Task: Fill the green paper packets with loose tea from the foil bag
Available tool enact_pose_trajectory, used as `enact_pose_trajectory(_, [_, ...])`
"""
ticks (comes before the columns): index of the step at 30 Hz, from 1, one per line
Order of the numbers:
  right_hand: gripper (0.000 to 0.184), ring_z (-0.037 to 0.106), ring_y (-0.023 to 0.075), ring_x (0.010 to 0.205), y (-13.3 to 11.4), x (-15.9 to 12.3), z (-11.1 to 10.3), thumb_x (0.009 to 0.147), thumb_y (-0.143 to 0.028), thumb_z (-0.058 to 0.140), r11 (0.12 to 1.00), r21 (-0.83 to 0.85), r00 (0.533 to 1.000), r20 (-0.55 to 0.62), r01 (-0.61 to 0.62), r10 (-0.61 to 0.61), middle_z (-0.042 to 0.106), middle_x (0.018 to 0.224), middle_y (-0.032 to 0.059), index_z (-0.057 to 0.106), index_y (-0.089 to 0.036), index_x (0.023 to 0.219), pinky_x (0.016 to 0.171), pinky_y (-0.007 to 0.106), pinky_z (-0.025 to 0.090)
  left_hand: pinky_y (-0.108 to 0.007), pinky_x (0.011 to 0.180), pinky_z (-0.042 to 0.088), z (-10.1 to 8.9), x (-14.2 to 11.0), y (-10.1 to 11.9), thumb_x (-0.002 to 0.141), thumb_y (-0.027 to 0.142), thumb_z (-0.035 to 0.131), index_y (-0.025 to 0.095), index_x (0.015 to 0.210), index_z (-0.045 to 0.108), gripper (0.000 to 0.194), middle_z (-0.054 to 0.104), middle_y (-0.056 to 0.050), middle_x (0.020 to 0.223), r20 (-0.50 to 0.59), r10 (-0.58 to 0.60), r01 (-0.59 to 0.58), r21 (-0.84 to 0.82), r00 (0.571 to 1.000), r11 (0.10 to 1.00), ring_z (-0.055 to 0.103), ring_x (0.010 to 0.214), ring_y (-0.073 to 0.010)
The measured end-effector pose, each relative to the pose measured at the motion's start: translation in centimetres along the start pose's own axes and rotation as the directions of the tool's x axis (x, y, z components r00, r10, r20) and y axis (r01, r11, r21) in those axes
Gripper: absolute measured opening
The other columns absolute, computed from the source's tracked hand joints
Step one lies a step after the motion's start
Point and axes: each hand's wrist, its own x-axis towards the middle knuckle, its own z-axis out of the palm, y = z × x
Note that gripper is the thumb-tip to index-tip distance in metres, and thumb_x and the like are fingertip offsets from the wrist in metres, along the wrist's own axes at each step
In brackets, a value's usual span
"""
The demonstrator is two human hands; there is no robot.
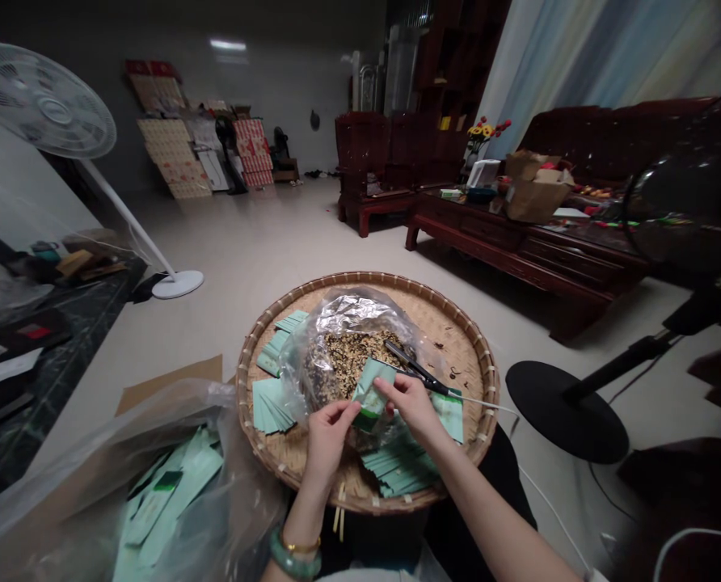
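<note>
Over a round woven bamboo tray (324,283), both my hands hold one small pale-green packet (373,384) with a darker green end. My left hand (330,432) pinches its lower left corner. Fingers of my right hand (410,404) grip its right side. Just behind it, an open clear plastic bag (297,356) contains a dark and tan loose dry mix (360,352). A black corded tool with two long arms (424,373) lies by my right hand, its exact kind unclear. Flat green packets (402,461) are fanned out below my hands, with more stacks (271,406) at the tray's left.
A large clear bag (215,485) of green packets stands at the lower left. A white cable (533,477) runs off to the right. A black fan base (567,412) is close on the right, a white standing fan (179,283) farther left. Beyond is a low wooden table (518,250).
</note>
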Motion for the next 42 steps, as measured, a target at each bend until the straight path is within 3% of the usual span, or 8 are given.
enact_pose_trajectory(6, [0.043, 0.033, 0.0067, 0.041, 0.0, -0.3, 0.5, 0.056, -0.056, 0.072, 0.999, -0.045, 1.000, 0.004, 0.025, -0.025, 0.048, 0.049, -0.0040, 0.059, -0.015, 0.061, 0.038, 0.020, 0.026, -0.031, 0.072, 0.054, 0.5, 0.1, 0.9, 0.061, 0.033, 0.073, 0.014, 0.092, 0.068, 0.036, 0.072, -0.009, 0.089, 0.014, 0.059, -0.058, -0.066, 0.998, 0.996, 0.067, 0.081, -0.0205])
enact_pose_trajectory(11, [0.042, 0.035, 0.0076, 0.038, 0.5, -0.3, 0.9, 0.060, -0.056, 0.070, 1.000, 0.005, 0.998, -0.060, 0.016, -0.015, 0.044, 0.046, -0.0052, 0.056, -0.016, 0.060, 0.036, 0.021, 0.027, -0.026, 0.063, 0.053, 0.8, 0.2, 0.7, 0.061, 0.033, 0.073, 0.015, 0.079, 0.065, 0.027, 0.069, -0.005, 0.074, -0.114, 0.154, -0.154, 0.008, 0.981, 0.988, 0.065, 0.070, -0.0169])
enact_pose_trajectory(16, [0.040, 0.040, 0.0087, 0.042, 1.0, -0.4, 0.9, 0.059, -0.053, 0.072, 0.999, 0.051, 1.000, -0.018, -0.007, 0.008, 0.052, 0.053, -0.0025, 0.060, -0.015, 0.068, 0.039, 0.021, 0.034, -0.026, 0.061, 0.052, 0.5, 0.0, 0.6, 0.064, 0.033, 0.069, 0.015, 0.073, 0.067, 0.021, 0.069, -0.005, 0.070, -0.067, 0.110, -0.107, 0.055, 0.992, 0.993, 0.064, 0.065, -0.0169])
enact_pose_trajectory(23, [0.041, 0.043, 0.0096, 0.047, 1.0, -0.5, 1.1, 0.058, -0.052, 0.073, 1.000, 0.026, 1.000, 0.017, -0.005, 0.005, 0.054, 0.056, -0.0006, 0.061, -0.014, 0.065, 0.041, 0.021, 0.035, -0.028, 0.069, 0.051, 0.5, -0.2, 0.9, 0.068, 0.034, 0.068, 0.015, 0.076, 0.071, 0.021, 0.071, -0.006, 0.076, -0.080, 0.182, -0.171, 0.122, 0.980, 0.978, 0.065, 0.072, -0.0187])
enact_pose_trajectory(30, [0.042, 0.042, 0.0086, 0.044, 1.4, -0.5, 0.9, 0.056, -0.053, 0.074, 0.998, 0.060, 0.999, -0.037, -0.027, 0.029, 0.053, 0.053, -0.0024, 0.062, -0.014, 0.066, 0.040, 0.021, 0.035, -0.024, 0.063, 0.049, 0.3, 0.1, -0.2, 0.061, 0.036, 0.074, 0.013, 0.075, 0.068, 0.027, 0.067, -0.003, 0.067, -0.202, 0.048, -0.072, -0.114, 0.978, 0.991, 0.060, 0.064, -0.0139])
enact_pose_trajectory(34, [0.039, 0.042, 0.0081, 0.040, 1.4, -0.5, 0.7, 0.055, -0.050, 0.074, 0.999, 0.031, 0.999, -0.013, -0.029, 0.030, 0.051, 0.047, -0.0032, 0.061, -0.013, 0.058, 0.041, 0.021, 0.033, -0.022, 0.060, 0.048, 0.0, 0.2, 0.6, 0.058, 0.033, 0.077, 0.013, 0.096, 0.068, 0.044, 0.066, -0.002, 0.067, -0.056, -0.051, 0.041, -0.175, 0.997, 0.984, 0.060, 0.062, -0.0127])
enact_pose_trajectory(37, [0.036, 0.043, 0.0084, 0.040, 1.1, -0.5, 0.5, 0.056, -0.047, 0.074, 1.000, -0.017, 1.000, 0.013, -0.018, 0.018, 0.050, 0.044, -0.0033, 0.059, -0.014, 0.054, 0.041, 0.021, 0.033, -0.024, 0.059, 0.048, -0.1, 0.3, 0.9, 0.056, 0.034, 0.077, 0.011, 0.078, 0.072, 0.032, 0.068, -0.004, 0.067, 0.040, -0.092, 0.096, -0.108, 0.995, 0.989, 0.060, 0.061, -0.0147])
enact_pose_trajectory(42, [0.035, 0.044, 0.0088, 0.041, 0.9, -0.5, 0.4, 0.058, -0.047, 0.073, 0.997, -0.080, 1.000, -0.018, 0.002, -0.004, 0.051, 0.045, -0.0027, 0.059, -0.014, 0.056, 0.042, 0.021, 0.034, -0.022, 0.056, 0.047, 0.4, 0.1, 0.2, 0.058, 0.037, 0.077, 0.012, 0.069, 0.069, 0.028, 0.067, -0.001, 0.062, -0.058, -0.086, 0.073, -0.204, 0.995, 0.976, 0.058, 0.057, -0.0126])
